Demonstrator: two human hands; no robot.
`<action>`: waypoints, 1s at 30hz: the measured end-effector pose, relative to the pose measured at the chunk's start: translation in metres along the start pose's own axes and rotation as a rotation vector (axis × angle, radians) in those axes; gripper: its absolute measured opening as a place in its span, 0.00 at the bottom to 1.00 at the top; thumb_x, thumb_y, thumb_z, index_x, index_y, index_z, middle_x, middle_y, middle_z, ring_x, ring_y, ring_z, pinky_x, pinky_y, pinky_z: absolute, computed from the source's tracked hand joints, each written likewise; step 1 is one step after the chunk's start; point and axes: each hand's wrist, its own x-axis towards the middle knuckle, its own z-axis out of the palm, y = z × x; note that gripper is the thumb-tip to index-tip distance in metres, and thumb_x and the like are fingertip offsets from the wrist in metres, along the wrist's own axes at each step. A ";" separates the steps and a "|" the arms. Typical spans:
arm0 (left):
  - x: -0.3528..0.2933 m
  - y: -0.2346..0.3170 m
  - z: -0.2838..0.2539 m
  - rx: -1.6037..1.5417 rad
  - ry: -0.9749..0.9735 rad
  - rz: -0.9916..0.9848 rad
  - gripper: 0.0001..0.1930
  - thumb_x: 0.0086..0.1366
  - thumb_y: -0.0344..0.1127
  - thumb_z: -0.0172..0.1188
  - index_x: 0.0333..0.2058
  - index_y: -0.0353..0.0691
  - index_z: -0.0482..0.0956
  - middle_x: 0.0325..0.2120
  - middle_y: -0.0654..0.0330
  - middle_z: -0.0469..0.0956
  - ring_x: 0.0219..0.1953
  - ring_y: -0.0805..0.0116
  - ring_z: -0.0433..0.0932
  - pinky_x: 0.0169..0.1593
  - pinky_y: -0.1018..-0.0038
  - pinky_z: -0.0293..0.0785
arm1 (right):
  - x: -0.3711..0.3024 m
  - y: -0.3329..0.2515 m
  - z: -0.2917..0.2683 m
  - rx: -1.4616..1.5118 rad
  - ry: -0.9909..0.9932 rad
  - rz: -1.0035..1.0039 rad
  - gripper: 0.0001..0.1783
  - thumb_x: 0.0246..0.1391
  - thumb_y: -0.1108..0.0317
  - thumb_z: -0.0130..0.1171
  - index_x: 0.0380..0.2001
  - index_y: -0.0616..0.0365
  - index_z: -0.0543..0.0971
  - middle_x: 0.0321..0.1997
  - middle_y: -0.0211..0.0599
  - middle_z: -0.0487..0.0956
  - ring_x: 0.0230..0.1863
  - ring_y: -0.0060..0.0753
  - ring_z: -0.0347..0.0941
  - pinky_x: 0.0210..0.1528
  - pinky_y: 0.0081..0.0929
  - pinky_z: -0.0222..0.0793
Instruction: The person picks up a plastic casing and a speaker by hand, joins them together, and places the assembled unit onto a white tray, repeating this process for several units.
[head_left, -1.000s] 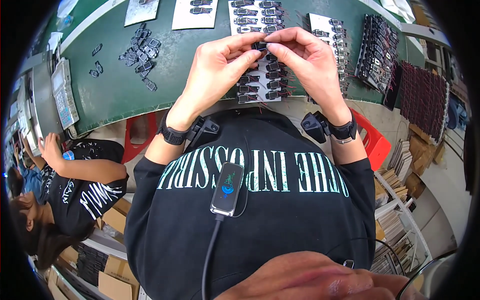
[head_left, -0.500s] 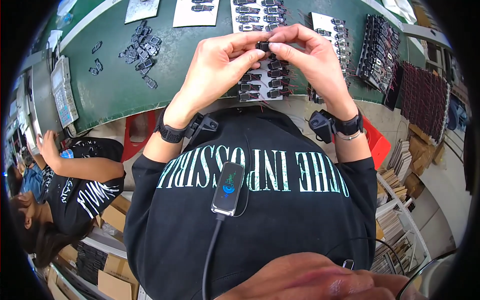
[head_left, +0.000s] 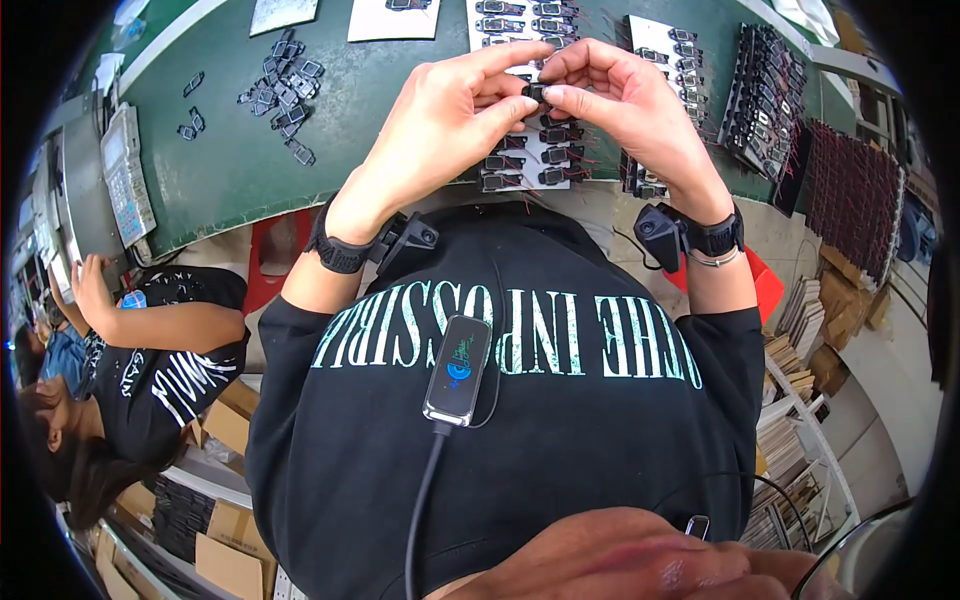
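Observation:
A small black part [head_left: 537, 92], which looks like a miniature speaker in its housing, is pinched between my two hands over the green table. My left hand [head_left: 450, 115] is closed on its left side with thumb and fingertips. From the other side my right hand [head_left: 635, 105] grips it, thumb and index finger pressed together. Fingers cover most of the part. Below my hands lies a white board [head_left: 530, 180] with rows of similar black parts [head_left: 556, 155] that have thin red wires.
Loose black parts [head_left: 285, 90] lie heaped on the green table [head_left: 215, 190]. A second white board [head_left: 645, 40] and a dark stacked batch [head_left: 757, 105] of parts lie to the right. Far left, a person [head_left: 170, 320] works beside a grey keypad device [head_left: 125, 175].
Both hands have shifted slightly right, still pinching the small black part. My right wrist has moved outward. The other person's hands at the left have moved a little.

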 end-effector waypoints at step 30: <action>-0.024 0.023 0.025 -0.034 0.239 0.090 0.16 0.68 0.27 0.58 0.54 0.35 0.77 0.43 0.57 0.83 0.45 0.72 0.81 0.45 0.78 0.79 | -0.052 0.005 -0.104 -1.210 0.495 -0.371 0.08 0.56 0.66 0.62 0.38 0.57 0.82 0.39 0.34 0.82 0.45 0.39 0.75 0.51 0.31 0.69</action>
